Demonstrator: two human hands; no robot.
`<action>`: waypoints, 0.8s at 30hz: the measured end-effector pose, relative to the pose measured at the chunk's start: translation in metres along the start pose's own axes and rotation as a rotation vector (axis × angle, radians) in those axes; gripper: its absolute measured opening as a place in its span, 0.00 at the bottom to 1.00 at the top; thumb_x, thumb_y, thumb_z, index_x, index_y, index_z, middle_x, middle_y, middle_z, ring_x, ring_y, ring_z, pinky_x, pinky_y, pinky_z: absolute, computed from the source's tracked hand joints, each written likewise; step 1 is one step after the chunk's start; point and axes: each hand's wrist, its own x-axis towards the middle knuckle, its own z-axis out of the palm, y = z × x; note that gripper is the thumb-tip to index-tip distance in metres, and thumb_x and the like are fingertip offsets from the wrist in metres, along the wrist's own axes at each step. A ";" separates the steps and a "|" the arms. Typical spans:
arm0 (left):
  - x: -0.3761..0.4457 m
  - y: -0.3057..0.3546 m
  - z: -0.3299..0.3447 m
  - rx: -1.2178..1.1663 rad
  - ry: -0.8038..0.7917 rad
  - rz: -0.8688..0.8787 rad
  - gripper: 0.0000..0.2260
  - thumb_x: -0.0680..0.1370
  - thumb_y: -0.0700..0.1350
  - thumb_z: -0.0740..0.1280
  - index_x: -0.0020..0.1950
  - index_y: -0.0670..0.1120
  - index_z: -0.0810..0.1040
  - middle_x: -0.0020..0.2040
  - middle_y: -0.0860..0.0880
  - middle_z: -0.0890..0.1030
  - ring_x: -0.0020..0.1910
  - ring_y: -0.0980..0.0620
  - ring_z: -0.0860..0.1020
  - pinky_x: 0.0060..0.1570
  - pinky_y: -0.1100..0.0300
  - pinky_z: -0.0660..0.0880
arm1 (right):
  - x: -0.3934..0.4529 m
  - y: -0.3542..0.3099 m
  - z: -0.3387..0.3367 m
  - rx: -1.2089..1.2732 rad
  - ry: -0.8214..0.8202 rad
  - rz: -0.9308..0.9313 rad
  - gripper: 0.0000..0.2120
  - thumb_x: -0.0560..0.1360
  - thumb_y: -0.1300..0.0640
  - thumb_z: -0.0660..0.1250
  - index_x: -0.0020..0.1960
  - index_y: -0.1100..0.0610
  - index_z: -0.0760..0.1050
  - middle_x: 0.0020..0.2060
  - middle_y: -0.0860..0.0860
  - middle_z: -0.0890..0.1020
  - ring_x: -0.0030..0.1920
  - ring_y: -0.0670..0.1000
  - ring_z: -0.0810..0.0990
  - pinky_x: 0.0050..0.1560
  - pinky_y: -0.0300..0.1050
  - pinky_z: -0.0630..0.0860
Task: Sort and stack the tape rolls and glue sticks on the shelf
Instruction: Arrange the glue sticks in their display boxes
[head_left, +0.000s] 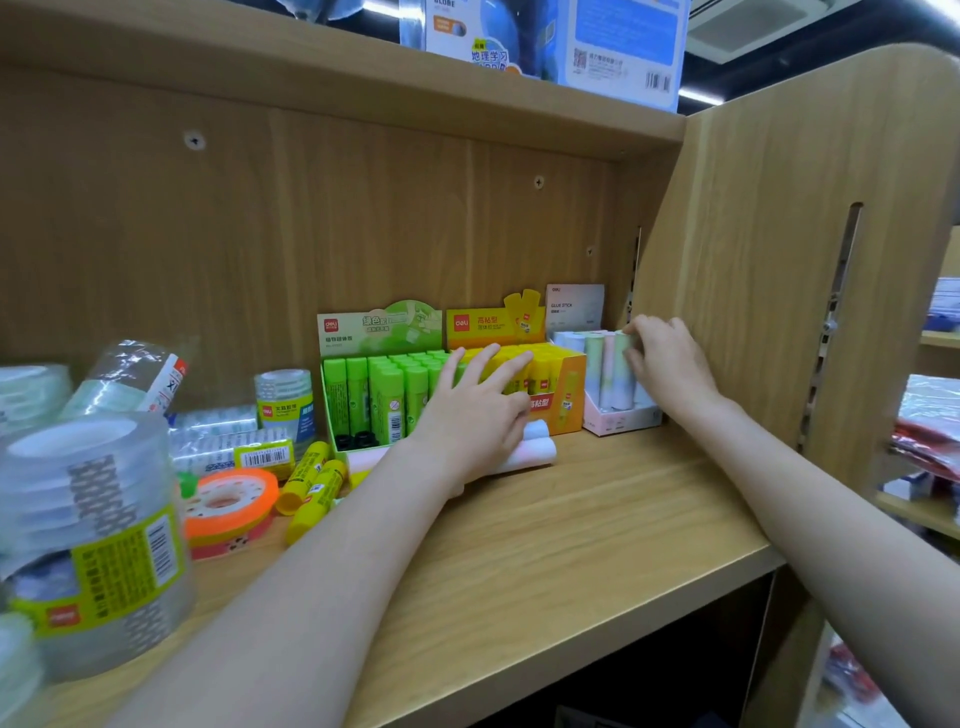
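A person's two bare forearms reach forward over a wooden shelf (597, 525), seen from above and behind the hands. The left hand (475, 410) lies palm down with its fingers spread and nearly straight, the fingertips resting on the tops of the yellow glue sticks in an orange display box (563, 395), while the heel of the hand presses on two pale pastel glue sticks (535, 447) lying on their sides on the shelf board just in front of that box. The right hand (667, 364) is farther back and to the right, its fingers curled around the top of a pastel glue stick (623, 374) standing upright in a small pink and white tray (618, 422); several more pastel sticks stand beside it. This tray sits close to the upright side panel (769, 270) of the shelf, leaving the right hand little room on that side. Left of the orange box stands a green display box (379, 384) full of green glue sticks. Farther left, two loose yellow glue sticks (311, 480) lie beside an orange tape roll (231, 504), and wrapped stacks of clear tape rolls (98, 535) crowd the left end. The front half of the board between the arms is bare wood up to its front edge.
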 end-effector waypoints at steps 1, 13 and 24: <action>0.000 0.000 0.000 0.005 0.000 0.000 0.16 0.82 0.52 0.50 0.62 0.53 0.74 0.78 0.54 0.48 0.76 0.48 0.45 0.73 0.47 0.41 | 0.001 -0.001 -0.001 -0.002 -0.006 0.003 0.10 0.78 0.61 0.58 0.57 0.62 0.72 0.54 0.58 0.78 0.54 0.58 0.70 0.47 0.50 0.68; 0.001 -0.001 0.001 0.001 0.010 -0.001 0.15 0.82 0.51 0.50 0.62 0.53 0.74 0.77 0.55 0.48 0.76 0.48 0.46 0.73 0.47 0.41 | -0.005 -0.008 0.005 0.074 -0.075 -0.052 0.11 0.75 0.64 0.65 0.54 0.62 0.65 0.55 0.58 0.69 0.45 0.63 0.75 0.45 0.55 0.73; 0.001 -0.001 0.001 -0.009 0.012 -0.002 0.15 0.82 0.51 0.50 0.61 0.53 0.74 0.77 0.55 0.48 0.76 0.48 0.46 0.72 0.47 0.41 | -0.007 0.001 0.003 0.172 0.012 0.012 0.12 0.74 0.65 0.67 0.54 0.63 0.66 0.53 0.58 0.69 0.46 0.62 0.75 0.46 0.58 0.73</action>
